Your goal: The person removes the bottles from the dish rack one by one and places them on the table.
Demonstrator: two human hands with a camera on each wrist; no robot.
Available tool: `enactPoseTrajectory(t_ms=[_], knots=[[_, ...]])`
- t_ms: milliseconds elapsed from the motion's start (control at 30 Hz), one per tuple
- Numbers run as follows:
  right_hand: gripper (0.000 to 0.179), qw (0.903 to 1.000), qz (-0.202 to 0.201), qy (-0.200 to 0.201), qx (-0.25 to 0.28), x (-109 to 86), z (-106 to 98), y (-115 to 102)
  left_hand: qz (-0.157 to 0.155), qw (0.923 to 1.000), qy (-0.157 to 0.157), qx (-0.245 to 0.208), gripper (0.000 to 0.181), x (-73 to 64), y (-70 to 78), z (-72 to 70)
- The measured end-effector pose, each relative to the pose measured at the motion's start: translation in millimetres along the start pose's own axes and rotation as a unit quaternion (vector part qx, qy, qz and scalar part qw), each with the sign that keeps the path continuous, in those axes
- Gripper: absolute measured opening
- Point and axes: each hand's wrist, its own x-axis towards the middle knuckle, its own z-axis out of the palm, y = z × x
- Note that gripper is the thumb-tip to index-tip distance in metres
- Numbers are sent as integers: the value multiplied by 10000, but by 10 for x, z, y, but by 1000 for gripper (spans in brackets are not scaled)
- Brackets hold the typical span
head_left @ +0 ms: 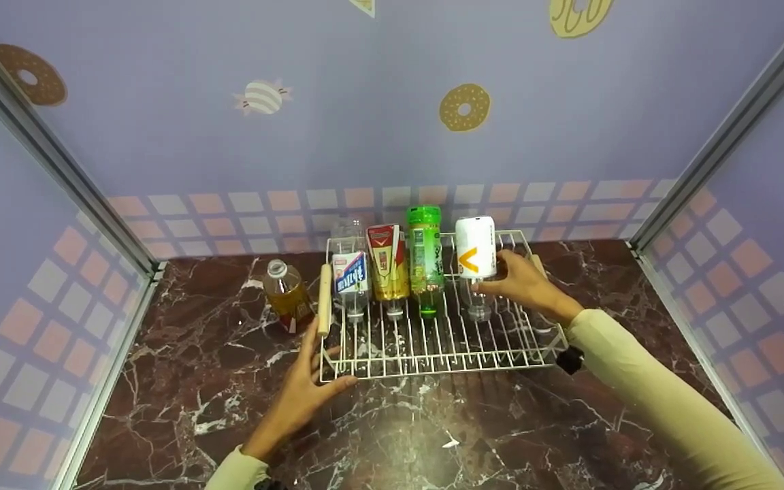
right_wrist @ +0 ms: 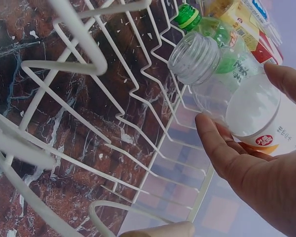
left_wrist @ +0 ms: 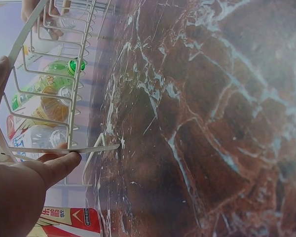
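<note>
Lilac walls printed with doughnuts and sweets close in a dark red marble counter. On it stands a white wire rack with a wooden handle at its left end; it is the biggest thing on the counter. Four bottles lie in the rack side by side, necks toward the person: a clear bottle with a blue label, a yellow and red bottle, a green bottle, and at the right a clear bottle with a white label. To that bottle's right, the rack shows only bare wires. Outside the rack, just beside its left handle, an amber bottle stands on the counter.

The right hand holds the white-labelled bottle, thumb and fingers curved round its body; the right wrist view shows the uncapped neck pointing down toward the wires beside the green bottle's cap. Whether the bottle already rests on the rack cannot be told. The left hand lies relaxed at the rack's near left corner, a fingertip touching the wire edge and gripping nothing.

By the look of it, the row is mostly filled: three bottles lie placed, the fourth is in the hand, and the amber one is not yet in.
</note>
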Motion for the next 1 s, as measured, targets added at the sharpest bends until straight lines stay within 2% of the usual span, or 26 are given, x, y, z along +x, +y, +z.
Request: enactPoseTrajectory(t_ms=[233,533,800,1000], knots=[[75,9995,-84,-79,280,-92,2,-10,134,9999,-29,-97,128,3,-5,-1],[76,9991,-362,-177,153,-177,-11,-30,141,9998,-43,-100,128,16,-12,-4],[77,9989,-456,-66,12,-257,34,-44,116,9998,-30,-144,128,8,-15,2],[79,9986,-510,-131,41,-336,43,-74,146,9999,-34,-73,127,8,-16,1]])
